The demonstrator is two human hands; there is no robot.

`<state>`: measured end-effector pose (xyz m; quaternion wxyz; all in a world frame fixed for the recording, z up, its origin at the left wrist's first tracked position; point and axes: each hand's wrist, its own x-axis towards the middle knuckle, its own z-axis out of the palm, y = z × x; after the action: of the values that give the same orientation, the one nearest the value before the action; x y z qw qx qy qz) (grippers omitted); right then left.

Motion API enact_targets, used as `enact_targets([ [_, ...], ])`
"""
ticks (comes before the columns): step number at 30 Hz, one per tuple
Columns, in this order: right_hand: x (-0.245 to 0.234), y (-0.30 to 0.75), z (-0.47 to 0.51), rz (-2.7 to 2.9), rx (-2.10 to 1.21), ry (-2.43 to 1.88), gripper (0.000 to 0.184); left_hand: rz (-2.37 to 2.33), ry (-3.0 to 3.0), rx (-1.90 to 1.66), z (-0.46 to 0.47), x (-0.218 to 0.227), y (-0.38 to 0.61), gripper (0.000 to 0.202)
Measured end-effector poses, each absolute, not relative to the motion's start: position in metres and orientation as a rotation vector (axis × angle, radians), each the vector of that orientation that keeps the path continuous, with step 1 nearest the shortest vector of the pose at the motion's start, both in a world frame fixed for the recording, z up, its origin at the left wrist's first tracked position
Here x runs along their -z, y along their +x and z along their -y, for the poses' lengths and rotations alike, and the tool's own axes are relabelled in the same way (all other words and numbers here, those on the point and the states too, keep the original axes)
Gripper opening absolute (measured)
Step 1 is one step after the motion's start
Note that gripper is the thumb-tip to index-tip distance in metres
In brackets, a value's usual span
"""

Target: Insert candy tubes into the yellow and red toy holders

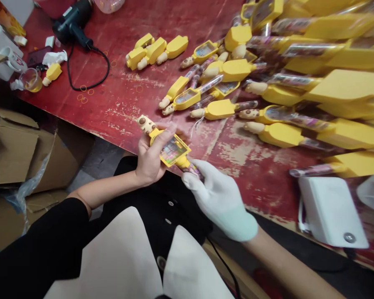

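Brightly yellow paw-tipped plastic toy [154,136]

- My left hand [149,160], bare, curls closed, its wrist bent.
- My right hand [220,199], in a white glove with a mint cuff, pinches, its fingertips [188,176] near my left hand.
- My left forearm [107,192] shows bare below a black sleeve [43,245].

Yellow plastic toy wand [171,143], tilted across the bare left hand [149,160]: cream paw tip [146,123] with brown pads up-left, shiny holographic panel [173,150] in a yellow frame, glittery clear tube end [193,171] pinched by the white-gloved right hand [220,199].
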<state>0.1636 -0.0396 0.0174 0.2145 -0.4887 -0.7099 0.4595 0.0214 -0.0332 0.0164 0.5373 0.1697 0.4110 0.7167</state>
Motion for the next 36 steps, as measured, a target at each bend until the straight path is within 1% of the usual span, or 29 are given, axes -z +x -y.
enact_targets([
  [1,-0.018,0.165,0.044,2.08,-1.093,-1.328,0.035,-0.976,0.393,-1.703,0.037,-0.019,0.023,0.035],
  [3,-0.027,0.169,0.056,2.263,-0.862,-1.23,0.033,-0.961,0.374,-1.7,0.049,-0.028,0.026,0.036],
  [6,-0.054,0.175,0.071,2.411,-0.704,-1.12,0.037,-0.898,0.34,-1.68,0.068,-0.05,0.031,0.034],
  [8,-0.074,0.177,0.077,2.44,-0.738,-1.107,0.039,-0.839,0.314,-1.687,0.077,-0.067,0.032,0.03],
  [11,-0.092,0.174,0.077,2.439,-0.935,-1.08,0.039,-0.747,0.336,-1.763,0.082,-0.082,0.035,0.021],
  [13,-0.088,0.171,0.072,2.407,-1.057,-1.068,0.039,-0.696,0.408,-1.852,0.08,-0.076,0.039,0.018],
  [15,-0.071,0.173,0.061,2.354,-1.129,-1.112,0.04,-0.697,0.498,-1.879,0.075,-0.056,0.037,0.02],
  [17,-0.047,0.185,0.048,2.317,-1.128,-1.199,0.041,-0.762,0.609,-1.725,0.067,-0.031,0.023,0.028],
  [19,-0.026,0.207,0.038,2.323,-1.041,-1.263,0.04,-0.847,0.753,-1.534,0.055,-0.011,-0.005,0.047],
  [20,-0.018,0.219,0.036,2.346,-0.958,-1.277,0.04,-0.892,0.856,-1.505,0.048,-0.007,-0.022,0.06],
  [22,-0.013,0.242,0.037,2.442,-0.767,-1.268,0.041,-0.994,1.189,-1.553,0.035,-0.008,-0.051,0.07],
  [23,-0.014,0.25,0.039,2.507,-0.68,-1.249,0.041,-1.058,1.418,-1.495,0.03,-0.014,-0.06,0.074],
  [24,-0.017,0.255,0.04,2.57,-0.613,-1.225,0.042,-1.076,1.622,-1.299,0.027,-0.02,-0.064,0.077],
  [25,-0.02,0.258,0.042,2.623,-0.58,-1.189,0.044,-1.051,1.767,-1.087,0.027,-0.027,-0.062,0.074],
  [26,-0.024,0.258,0.044,2.659,-0.594,-1.154,0.047,-1.011,1.854,-0.844,0.03,-0.032,-0.055,0.067],
  [28,-0.028,0.255,0.046,2.661,-0.764,-1.114,0.052,-0.919,1.858,-0.44,0.039,-0.036,-0.035,0.046],
  [30,-0.025,0.252,0.049,2.62,-1.117,-1.145,0.057,-0.842,1.694,-0.193,0.05,-0.029,-0.016,0.035],
  [33,-0.01,0.253,0.059,2.468,-1.685,-1.212,0.067,-0.74,1.256,-0.069,0.069,-0.009,-0.004,0.04],
  [34,-0.004,0.255,0.063,2.394,-1.816,-1.222,0.07,-0.719,1.118,-0.057,0.075,-0.003,-0.004,0.042],
  [36,0.008,0.259,0.073,2.212,-1.937,-1.249,0.077,-0.706,0.922,-0.056,0.086,0.006,-0.004,0.04],
])
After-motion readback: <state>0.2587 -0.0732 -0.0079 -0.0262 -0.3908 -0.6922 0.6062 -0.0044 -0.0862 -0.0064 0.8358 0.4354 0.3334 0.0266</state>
